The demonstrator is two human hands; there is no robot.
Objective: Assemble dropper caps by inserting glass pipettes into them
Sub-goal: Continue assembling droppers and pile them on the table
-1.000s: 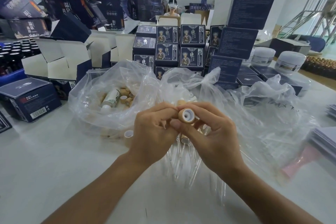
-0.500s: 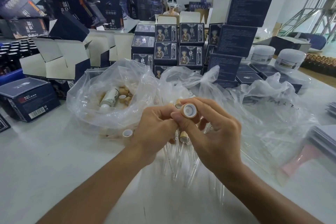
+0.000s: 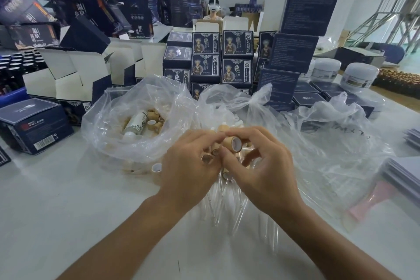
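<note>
The right hand (image 3: 261,166) pinches an empty dropper cap (image 3: 232,143) at table centre; the left hand (image 3: 188,166) clutches spare caps (image 3: 207,158); glass pipettes (image 3: 227,209) lie loose at six o'clock; judging by that, most assembly remains.

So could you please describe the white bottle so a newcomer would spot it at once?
Start at the clear plastic bag left of the hands. Inside, the white bottle lies tilted among short tan dropper caps. It alone is long, white and dark-patterned.
</note>
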